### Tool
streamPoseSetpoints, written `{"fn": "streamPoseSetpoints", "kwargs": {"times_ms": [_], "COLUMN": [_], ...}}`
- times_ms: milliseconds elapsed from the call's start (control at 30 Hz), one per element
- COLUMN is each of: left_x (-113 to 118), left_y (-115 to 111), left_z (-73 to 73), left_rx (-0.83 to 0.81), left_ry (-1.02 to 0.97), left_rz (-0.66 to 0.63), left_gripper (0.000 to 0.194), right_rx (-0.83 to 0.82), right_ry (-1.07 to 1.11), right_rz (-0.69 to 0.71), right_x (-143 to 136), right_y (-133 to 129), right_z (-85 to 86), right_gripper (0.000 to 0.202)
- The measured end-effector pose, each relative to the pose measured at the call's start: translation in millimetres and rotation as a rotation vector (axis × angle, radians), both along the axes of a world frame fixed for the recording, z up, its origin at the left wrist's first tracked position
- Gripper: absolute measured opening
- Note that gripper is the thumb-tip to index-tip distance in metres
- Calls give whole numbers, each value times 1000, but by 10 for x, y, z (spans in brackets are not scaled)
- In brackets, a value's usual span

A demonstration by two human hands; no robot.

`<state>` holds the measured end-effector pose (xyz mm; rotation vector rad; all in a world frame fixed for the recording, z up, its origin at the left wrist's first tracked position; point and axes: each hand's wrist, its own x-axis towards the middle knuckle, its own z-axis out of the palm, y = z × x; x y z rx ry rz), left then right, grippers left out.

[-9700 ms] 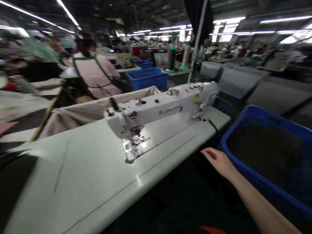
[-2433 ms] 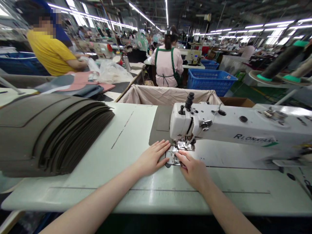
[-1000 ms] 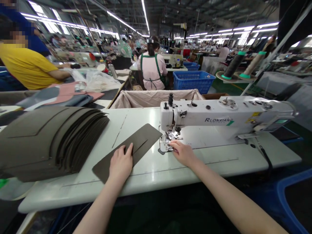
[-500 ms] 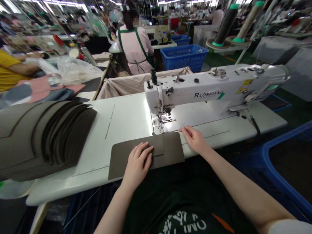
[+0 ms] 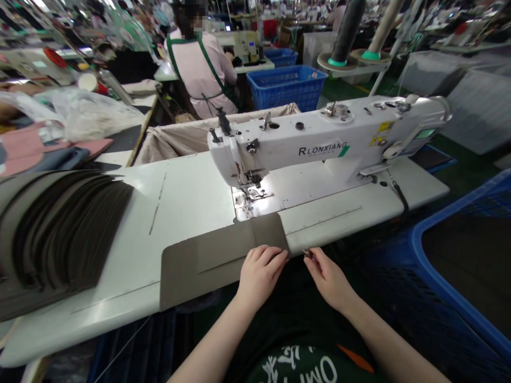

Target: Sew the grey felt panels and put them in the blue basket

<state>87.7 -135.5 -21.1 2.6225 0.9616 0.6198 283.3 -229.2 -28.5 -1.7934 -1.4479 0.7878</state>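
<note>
A flat grey-brown panel lies at the front edge of the white sewing table, below the needle area of a white sewing machine. My left hand rests on the panel's right part, its fingers bent together over the near right corner. Just right of that corner, my right hand is closed round a small metal tool, whose tip pokes out between thumb and fingers. What the tool is cannot be made out. A thick stack of similar grey-brown panels sits on the table's left end.
A blue basket stands at the right, beside my right arm. Behind the table are a beige cloth-lined bin, another blue basket and a seated person. Thread cones stand at the upper right.
My left hand has slid right along the panel to its near right corner. My right hand has drawn back from beside the needle area to the table's front edge. The camera view has shifted.
</note>
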Motion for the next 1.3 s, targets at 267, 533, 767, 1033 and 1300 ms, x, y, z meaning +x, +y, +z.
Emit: {"fn": "streamPoseSetpoints", "kwargs": {"times_ms": [267, 533, 767, 1033, 1300], "left_x": [-42, -251, -501, -673, -680], "left_y": [160, 171, 95, -69, -353], "left_z": [317, 791, 1593, 1724, 1159], "left_rx": [-273, -301, -27, -783, -1005], "left_ry": [-122, -57, 136, -63, -350], "left_rz": [113, 118, 48, 56, 187], "left_gripper": [22, 22, 19, 24, 26], "right_rx": [96, 106, -61, 16, 204], "right_ry": [177, 393, 806, 494, -165], "right_rz": [23, 102, 240, 367, 312], "right_x": [-77, -284, -472, -646, -574], "right_y": [265, 669, 574, 251, -23], "right_z": [235, 586, 1098, 1335, 1057], "right_gripper": [33, 26, 27, 25, 17]}}
